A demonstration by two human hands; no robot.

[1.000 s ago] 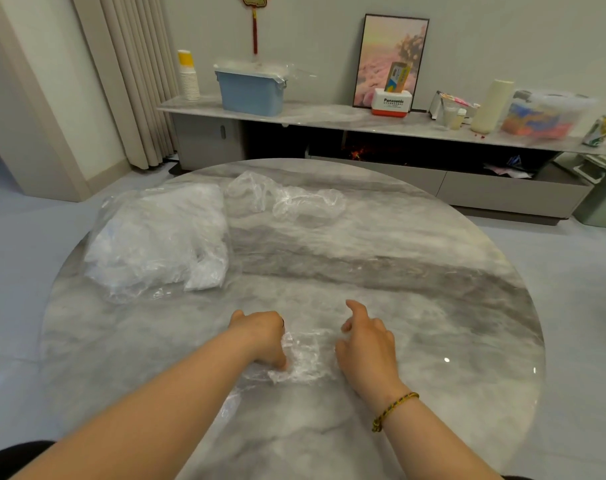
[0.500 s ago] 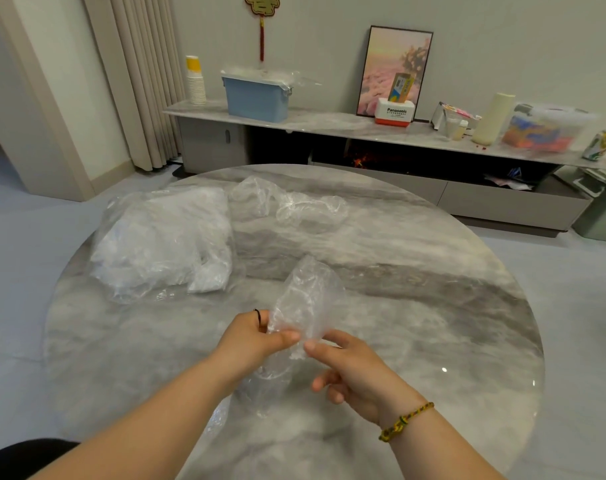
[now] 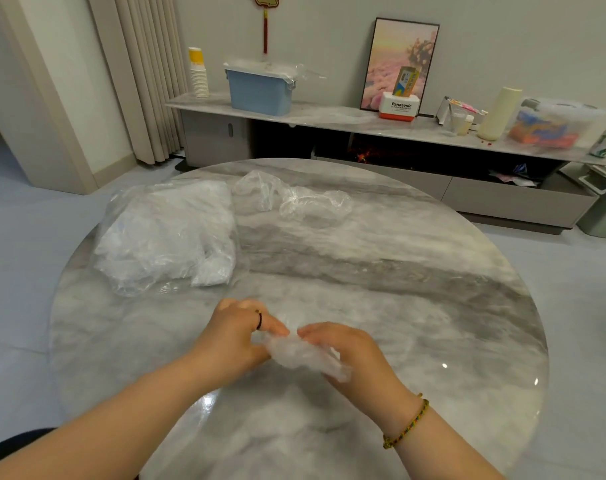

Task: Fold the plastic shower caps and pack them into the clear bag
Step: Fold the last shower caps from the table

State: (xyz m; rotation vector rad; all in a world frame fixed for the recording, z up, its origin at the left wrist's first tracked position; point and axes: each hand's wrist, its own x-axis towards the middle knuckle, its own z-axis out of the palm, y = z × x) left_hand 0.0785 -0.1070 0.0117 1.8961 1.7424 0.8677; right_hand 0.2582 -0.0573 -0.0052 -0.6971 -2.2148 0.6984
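A crumpled clear plastic shower cap point(image 3: 303, 353) is bunched between my two hands just above the near part of the round marble table point(image 3: 415, 306). My left hand point(image 3: 234, 336) pinches its left end. My right hand point(image 3: 350, 351) grips its right side, fingers curled under the plastic. At the table's left lies the clear bag point(image 3: 163, 237), stuffed with white folded caps. Two loose clear caps point(image 3: 291, 197) lie spread at the table's far side.
Beyond the table runs a low marble sideboard point(image 3: 329, 114) with a blue box, paper cups, a framed picture and containers. A curtain hangs at the back left. Grey floor surrounds the table.
The cap was pressed on the table, then lifted and held up opened out; now it is bunched into a small wad low between both hands.
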